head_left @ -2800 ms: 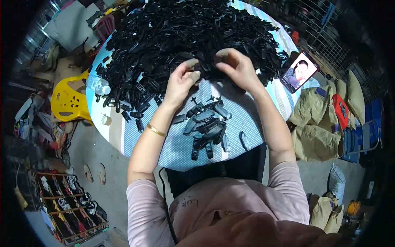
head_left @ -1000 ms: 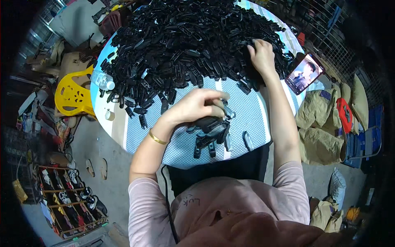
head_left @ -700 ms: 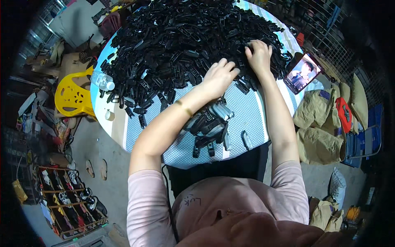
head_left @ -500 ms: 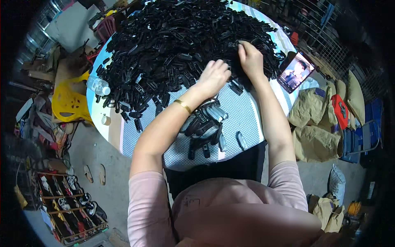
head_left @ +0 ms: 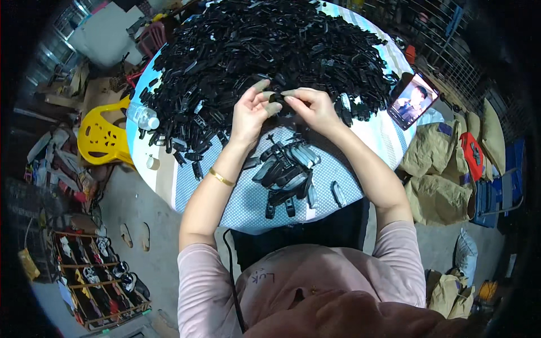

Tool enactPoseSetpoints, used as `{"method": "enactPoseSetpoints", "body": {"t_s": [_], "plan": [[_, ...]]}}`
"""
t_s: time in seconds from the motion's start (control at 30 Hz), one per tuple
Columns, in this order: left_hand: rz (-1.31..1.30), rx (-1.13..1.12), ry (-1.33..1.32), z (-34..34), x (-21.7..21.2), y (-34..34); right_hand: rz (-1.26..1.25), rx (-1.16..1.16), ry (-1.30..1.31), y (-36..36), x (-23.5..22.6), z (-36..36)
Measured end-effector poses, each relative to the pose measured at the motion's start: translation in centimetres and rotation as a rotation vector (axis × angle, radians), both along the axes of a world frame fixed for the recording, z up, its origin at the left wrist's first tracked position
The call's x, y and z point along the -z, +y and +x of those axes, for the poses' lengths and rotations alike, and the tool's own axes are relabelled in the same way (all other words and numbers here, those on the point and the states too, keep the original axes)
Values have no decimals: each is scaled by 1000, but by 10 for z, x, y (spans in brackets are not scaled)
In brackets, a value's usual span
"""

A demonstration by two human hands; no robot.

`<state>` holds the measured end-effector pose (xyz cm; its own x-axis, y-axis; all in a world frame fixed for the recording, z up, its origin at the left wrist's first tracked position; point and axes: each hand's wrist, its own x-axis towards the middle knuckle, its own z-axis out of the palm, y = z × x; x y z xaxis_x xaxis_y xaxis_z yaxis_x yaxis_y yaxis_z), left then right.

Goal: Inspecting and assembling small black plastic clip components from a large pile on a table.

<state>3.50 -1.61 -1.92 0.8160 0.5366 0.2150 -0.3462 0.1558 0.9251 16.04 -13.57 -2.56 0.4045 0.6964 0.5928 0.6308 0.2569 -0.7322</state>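
Note:
My left hand (head_left: 248, 117) and my right hand (head_left: 316, 110) meet at the near edge of a large heap of small black plastic pieces (head_left: 225, 62). Both sets of fingers pinch a small dark piece (head_left: 277, 97) between them; its exact kind is too small to tell. A gold-coloured bangle circles my left wrist. Between my forearms lies a smaller pile of oblong black and grey plastic pieces (head_left: 284, 169) on the patterned tablecloth (head_left: 242, 203). One such piece (head_left: 338, 194) rests apart, to the right of that pile.
A clear bottle (head_left: 143, 117) lies at the table's left edge, with a small white-capped container (head_left: 152, 162) nearer. At the right edge stands a lit phone (head_left: 413, 101). A yellow plastic stool (head_left: 104, 134) is left of the table; brown paper sacks (head_left: 437, 197) are on the right.
My right hand has come back from the heap toward the middle. My left hand has moved left and turned, and the fingers of both now meet at a small dark piece.

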Motion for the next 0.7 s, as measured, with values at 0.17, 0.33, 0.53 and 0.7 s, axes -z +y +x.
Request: {"method": "enactPoseSetpoints", "body": {"t_s": [0.17, 0.33, 0.53, 0.7], "plan": [[151, -40, 31, -5, -6, 0, -50, -9, 75, 0, 1, -8], [211, -14, 43, -10, -13, -2, 55, 64, -4, 2, -3, -17], [241, -35, 27, -12, -14, -11, 147, 221, -370, -1, -4, -26], [21, -22, -30, -11, -13, -6, -124, -24, 9, -4, -18, -27]]}}
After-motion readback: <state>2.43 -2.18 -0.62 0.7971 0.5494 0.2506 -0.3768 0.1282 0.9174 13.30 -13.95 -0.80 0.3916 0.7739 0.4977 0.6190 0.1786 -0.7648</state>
